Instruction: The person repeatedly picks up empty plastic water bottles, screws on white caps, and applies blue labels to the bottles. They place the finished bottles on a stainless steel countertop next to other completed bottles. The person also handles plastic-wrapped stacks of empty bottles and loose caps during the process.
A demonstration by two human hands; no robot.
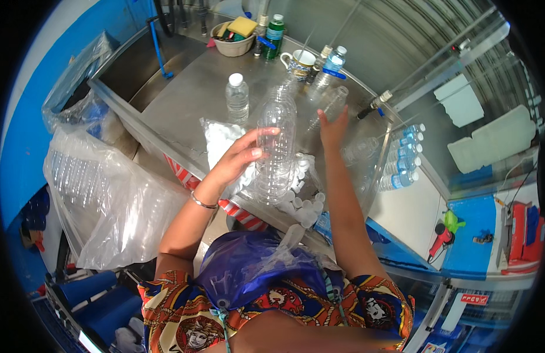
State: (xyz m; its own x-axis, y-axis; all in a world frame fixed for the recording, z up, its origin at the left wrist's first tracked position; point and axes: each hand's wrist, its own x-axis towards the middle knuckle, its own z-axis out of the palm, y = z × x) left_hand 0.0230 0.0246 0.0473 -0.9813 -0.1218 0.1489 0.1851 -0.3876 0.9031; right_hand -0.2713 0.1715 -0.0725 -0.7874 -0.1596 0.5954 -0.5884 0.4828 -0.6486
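Note:
My left hand [232, 160] is wrapped around the side of a large clear plastic bottle [276, 170], upright and apparently empty, over the near edge of the steel counter. Farther right, my right hand [333, 130] is raised with thumb and fingers apart. Just beyond its fingers leans a clear bottle [328, 107]; whether they touch I cannot tell. White caps [308, 213] lie loose beside the held bottle's base, and a bag of white pieces [216, 138] is behind my left wrist. A small bottle with a white cap [237, 101] stands farther back.
Along the back are a basket of sponges [233, 47], a green bottle [274, 36], a patterned mug [298, 63] and a blue-handled tap [375, 105]. Blue-capped bottles [402, 159] stand at right. A sink [149, 67] and a large bag of bottles [102, 194] are left.

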